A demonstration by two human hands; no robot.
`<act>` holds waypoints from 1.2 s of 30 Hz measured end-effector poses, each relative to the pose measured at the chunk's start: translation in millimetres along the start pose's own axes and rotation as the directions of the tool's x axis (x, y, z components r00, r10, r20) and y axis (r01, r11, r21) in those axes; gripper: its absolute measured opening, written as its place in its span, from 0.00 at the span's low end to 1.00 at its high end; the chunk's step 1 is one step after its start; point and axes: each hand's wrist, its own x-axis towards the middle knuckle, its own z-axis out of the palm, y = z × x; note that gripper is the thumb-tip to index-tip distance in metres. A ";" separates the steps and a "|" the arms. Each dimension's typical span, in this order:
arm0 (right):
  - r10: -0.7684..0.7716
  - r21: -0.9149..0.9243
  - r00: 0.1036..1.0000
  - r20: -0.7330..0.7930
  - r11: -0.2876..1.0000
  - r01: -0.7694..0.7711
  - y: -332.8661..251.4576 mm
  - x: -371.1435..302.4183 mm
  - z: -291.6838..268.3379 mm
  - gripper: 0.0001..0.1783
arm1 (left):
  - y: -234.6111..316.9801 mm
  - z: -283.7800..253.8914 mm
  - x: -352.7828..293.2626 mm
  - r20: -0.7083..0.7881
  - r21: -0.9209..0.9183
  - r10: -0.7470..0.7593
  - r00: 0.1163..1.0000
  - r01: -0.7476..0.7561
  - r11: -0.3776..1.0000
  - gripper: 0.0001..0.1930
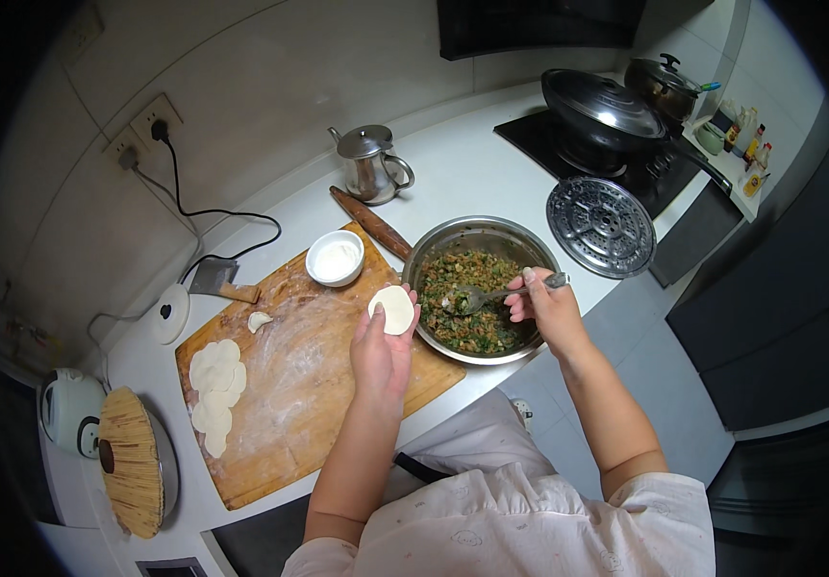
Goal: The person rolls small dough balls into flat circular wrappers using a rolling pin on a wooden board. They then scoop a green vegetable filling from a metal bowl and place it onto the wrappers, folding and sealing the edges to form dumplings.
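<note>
A round dough wrapper (392,310) lies across the fingers of my left hand (383,356), the thumb resting on its edge. My right hand (546,308) grips the handle of a metal spoon (475,300), whose bowl dips into green and brown chopped filling (477,332). That filling sits in a wide steel bowl (472,358) to the right of the wooden board (289,433). Several flat wrappers (217,385) overlap at the board's left side. One folded dumpling (259,321) sits near the board's far left edge.
A white bowl of flour (335,260) and a rolling pin (370,222) are on the board's far side. Behind stand a steel kettle (370,163) and a lidded wok (605,111). A cleaver (214,279), a perforated steamer plate (602,227) and a straw lid (131,462) lie around.
</note>
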 end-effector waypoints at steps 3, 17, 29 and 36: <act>-0.055 -0.092 0.998 0.035 0.994 0.058 1.3 -2.9 6.2 0.15 | 1.4 0.0 -1.5 -0.014 0.006 -0.001 1.000 0.001 1.000 0.18; -0.037 -0.097 0.998 0.056 0.994 0.042 4.4 -4.0 22.6 0.16 | 5.2 -5.7 -7.1 -0.020 0.008 0.005 1.000 -0.005 1.000 0.17; -0.008 0.192 0.998 -0.058 0.981 0.019 -2.3 -4.2 1.0 0.19 | -4.3 8.8 -5.6 0.006 0.019 0.005 1.000 -0.006 1.000 0.18; -0.257 0.174 0.965 -0.045 0.949 0.261 -6.3 -16.9 11.8 0.18 | -21.3 31.4 -8.0 0.024 -0.150 -0.154 0.988 0.156 0.976 0.18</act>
